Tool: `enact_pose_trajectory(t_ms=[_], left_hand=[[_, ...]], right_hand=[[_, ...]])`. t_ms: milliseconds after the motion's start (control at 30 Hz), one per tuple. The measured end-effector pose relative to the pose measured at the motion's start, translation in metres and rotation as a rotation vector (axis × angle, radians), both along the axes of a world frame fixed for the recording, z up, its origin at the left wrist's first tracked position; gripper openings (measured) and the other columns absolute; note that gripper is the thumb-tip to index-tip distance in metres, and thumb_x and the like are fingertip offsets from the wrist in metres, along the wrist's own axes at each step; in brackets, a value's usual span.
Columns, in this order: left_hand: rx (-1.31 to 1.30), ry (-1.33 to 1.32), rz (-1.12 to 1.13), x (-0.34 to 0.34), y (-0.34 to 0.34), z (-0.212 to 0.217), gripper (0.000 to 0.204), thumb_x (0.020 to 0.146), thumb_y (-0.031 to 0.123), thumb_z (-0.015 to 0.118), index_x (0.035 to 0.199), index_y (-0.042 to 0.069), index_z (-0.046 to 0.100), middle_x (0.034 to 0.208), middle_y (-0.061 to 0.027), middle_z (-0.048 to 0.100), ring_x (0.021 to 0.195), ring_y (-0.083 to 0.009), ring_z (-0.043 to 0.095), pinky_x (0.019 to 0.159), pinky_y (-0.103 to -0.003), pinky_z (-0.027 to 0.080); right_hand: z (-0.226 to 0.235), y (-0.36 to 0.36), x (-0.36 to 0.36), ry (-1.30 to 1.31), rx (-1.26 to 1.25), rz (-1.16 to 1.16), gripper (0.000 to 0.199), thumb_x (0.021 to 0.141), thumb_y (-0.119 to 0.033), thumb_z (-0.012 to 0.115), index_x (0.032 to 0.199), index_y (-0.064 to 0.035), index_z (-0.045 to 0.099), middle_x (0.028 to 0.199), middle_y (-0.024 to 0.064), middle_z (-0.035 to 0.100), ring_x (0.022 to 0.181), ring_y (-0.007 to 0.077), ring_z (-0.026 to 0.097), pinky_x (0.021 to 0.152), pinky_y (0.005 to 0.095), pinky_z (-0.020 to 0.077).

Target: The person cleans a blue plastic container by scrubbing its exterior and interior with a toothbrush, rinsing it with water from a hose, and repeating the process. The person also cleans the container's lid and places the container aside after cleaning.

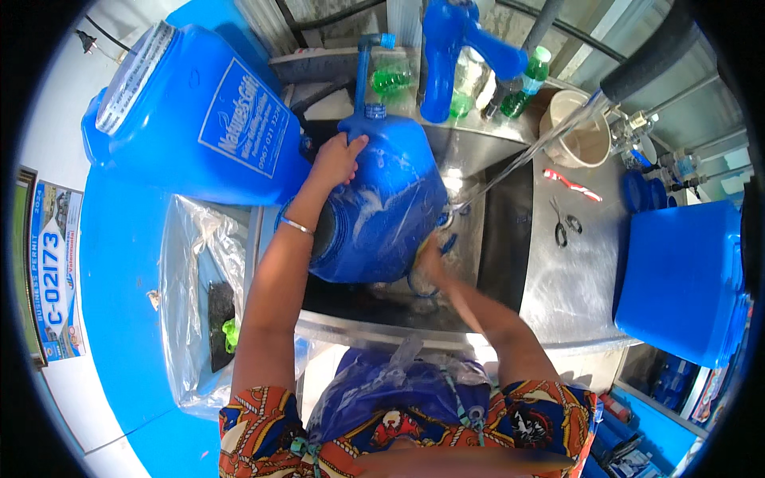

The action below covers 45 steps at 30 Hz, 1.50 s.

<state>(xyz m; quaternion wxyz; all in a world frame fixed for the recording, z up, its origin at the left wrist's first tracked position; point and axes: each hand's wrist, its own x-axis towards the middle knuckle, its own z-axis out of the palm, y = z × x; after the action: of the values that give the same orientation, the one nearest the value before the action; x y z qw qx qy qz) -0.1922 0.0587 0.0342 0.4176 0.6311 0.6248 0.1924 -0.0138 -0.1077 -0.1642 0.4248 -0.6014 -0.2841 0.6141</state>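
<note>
A large blue water jug (390,187) lies tilted on its side in the metal sink (510,231), its surface wet and streaked with suds. My left hand (339,159) is closed around the handle near the jug's top. The jug's round, dark opening (323,227) faces left, beside my left forearm. My right hand (430,264) is low at the jug's right side, against its wall. A yellowish edge shows by that hand, but its fingers are mostly hidden. A clear stream of water (522,155) runs down from the upper right into the sink, close to the jug.
Another blue container (191,119) stands at the left, above clear plastic sheeting (199,295). Scissors (564,221), a red-and-white toothbrush-like item (572,184) and a whitish bucket (586,123) occupy the right counter. A blue box (681,279) sits farther right; green bottles (530,84) stand behind.
</note>
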Motion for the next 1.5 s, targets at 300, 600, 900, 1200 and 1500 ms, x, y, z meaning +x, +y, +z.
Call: enact_pose_trajectory(t_ms=[300,600,900,1200,1500], left_hand=[[0.133,0.159,0.036,0.014,-0.030,0.013,0.044,0.095,0.039,0.053,0.102,-0.005,0.056,0.086,-0.0286,0.065,0.080,-0.0431,0.065,0.073,-0.050,0.051],[0.274,0.344,-0.002,0.023,-0.063,0.030,0.047,0.097,0.032,0.049,0.119,-0.009,0.048,0.093,-0.0326,0.064,0.092,-0.0467,0.062,0.082,-0.053,0.048],[0.253,0.249,-0.078,0.037,-0.079,0.032,0.043,0.094,0.033,0.053,0.115,-0.004,0.049,0.093,-0.0317,0.063,0.091,-0.0488,0.061,0.080,-0.055,0.047],[0.245,0.213,-0.295,0.029,-0.112,0.045,0.043,0.093,0.035,0.056,0.109,-0.004,0.051,0.090,-0.0309,0.063,0.085,-0.0475,0.061,0.075,-0.053,0.048],[0.210,0.231,-0.270,0.029,-0.117,0.038,0.040,0.092,0.032,0.058,0.106,-0.005,0.050,0.085,-0.0301,0.063,0.082,-0.0476,0.061,0.072,-0.054,0.047]], right_hand=[[0.026,0.059,0.021,-0.710,0.733,-0.083,0.056,0.096,-0.006,0.043,0.148,0.0031,0.023,0.151,0.0229,0.030,0.140,0.0339,0.030,0.116,0.0396,0.0213],[0.015,0.122,0.058,-0.216,0.547,-0.167,0.044,0.094,-0.019,0.040,0.130,0.0026,0.054,0.126,0.0167,0.059,0.119,0.0265,0.054,0.104,0.0349,0.0387],[0.197,0.110,0.016,-0.888,1.178,0.102,0.012,0.076,-0.010,0.059,0.085,-0.0030,0.065,0.087,0.0143,0.062,0.085,0.0352,0.057,0.080,0.0443,0.0442],[0.179,0.146,0.072,0.073,0.823,0.716,0.054,0.101,-0.037,0.035,0.112,0.0059,0.067,0.121,0.0194,0.063,0.128,0.0287,0.047,0.108,0.0372,0.0325],[-0.046,0.152,0.107,0.099,-0.053,0.300,0.042,0.098,-0.030,0.045,0.120,0.0009,0.061,0.105,0.0106,0.067,0.090,0.0203,0.065,0.080,0.0335,0.0529]])
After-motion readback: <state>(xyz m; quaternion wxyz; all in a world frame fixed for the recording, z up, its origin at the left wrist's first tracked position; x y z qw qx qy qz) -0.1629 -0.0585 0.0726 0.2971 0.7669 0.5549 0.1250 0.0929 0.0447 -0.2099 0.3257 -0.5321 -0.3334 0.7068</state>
